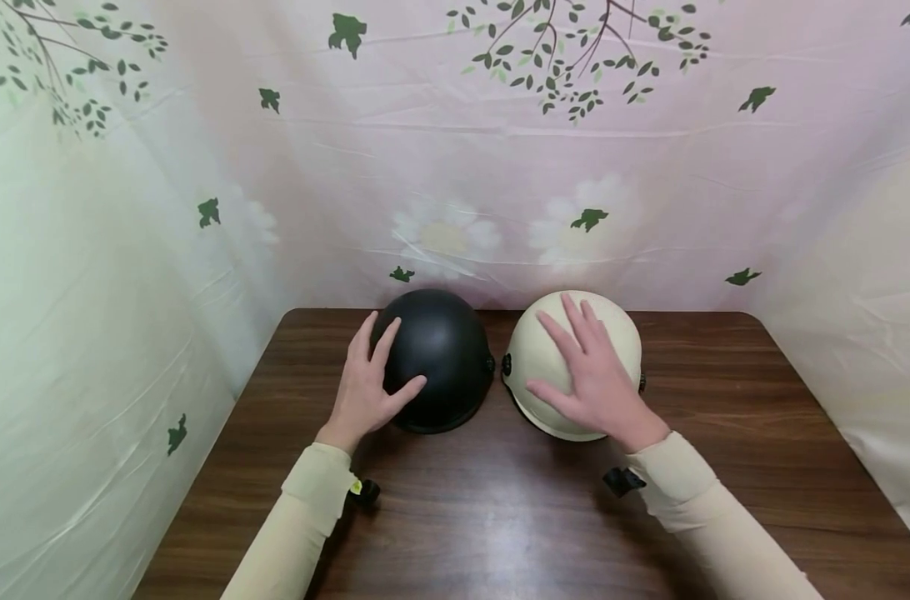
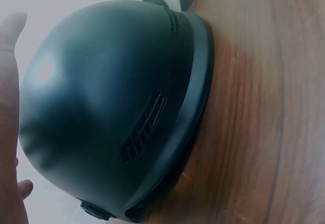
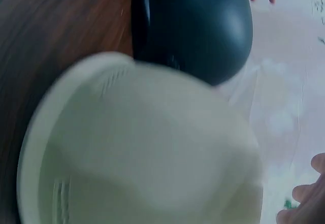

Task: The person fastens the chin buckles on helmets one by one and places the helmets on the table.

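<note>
Side by side at the back of the table stand a black helmet and a cream helmet, both dome up. Over the left side of the black one is my left hand, fingers and thumb spread. In the left wrist view a gap shows between that hand and the shell, which has a slotted vent. My right hand, fingers spread, overlaps the cream helmet in the head view. The right wrist view has its fingertips apart from the cream dome. Neither hand grips anything.
Both helmets rest on a dark brown wooden table, close to its back edge. Behind and at both sides hangs a pale cloth printed with leaves and flowers. A small black device is worn at each wrist.
</note>
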A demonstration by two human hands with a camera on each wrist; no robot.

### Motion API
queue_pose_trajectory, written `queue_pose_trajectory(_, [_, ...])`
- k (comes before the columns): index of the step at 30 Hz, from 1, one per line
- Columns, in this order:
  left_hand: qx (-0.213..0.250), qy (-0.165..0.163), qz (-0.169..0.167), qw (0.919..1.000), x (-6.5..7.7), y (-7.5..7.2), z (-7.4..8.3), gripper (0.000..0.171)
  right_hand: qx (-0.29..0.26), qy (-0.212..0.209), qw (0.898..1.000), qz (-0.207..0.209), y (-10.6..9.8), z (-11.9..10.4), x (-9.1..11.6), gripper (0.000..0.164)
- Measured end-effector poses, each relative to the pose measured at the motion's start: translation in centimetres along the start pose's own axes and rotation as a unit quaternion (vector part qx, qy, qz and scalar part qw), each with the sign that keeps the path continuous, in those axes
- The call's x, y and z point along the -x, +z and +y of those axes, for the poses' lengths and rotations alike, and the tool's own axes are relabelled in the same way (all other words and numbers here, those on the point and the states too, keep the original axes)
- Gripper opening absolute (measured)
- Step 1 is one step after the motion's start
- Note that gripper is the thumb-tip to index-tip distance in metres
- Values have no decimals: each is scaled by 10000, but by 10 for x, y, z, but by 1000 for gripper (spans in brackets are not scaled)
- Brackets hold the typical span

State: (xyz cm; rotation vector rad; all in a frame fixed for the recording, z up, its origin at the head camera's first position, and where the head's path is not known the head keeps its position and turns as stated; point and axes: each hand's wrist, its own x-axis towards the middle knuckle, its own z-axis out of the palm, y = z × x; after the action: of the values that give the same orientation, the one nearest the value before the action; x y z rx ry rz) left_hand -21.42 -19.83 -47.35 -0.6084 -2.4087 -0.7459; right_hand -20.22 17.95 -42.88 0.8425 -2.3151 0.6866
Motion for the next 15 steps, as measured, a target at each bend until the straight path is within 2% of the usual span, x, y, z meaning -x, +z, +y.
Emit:
queue_pose_trajectory(4, [187,-242,17,9995,6,1,3,93,-219,22,9995,-216,14,-16,-10,86])
queue_pose_trajectory(8, [258,-516,85,9983,11,4,3,98,-431,227,9973,-548,27,-28,-20,86])
queue_pose_trajectory(15, [286,-803,84,9963,16,5,1,103,-544,438,9930,-949,52,-41,-37,87])
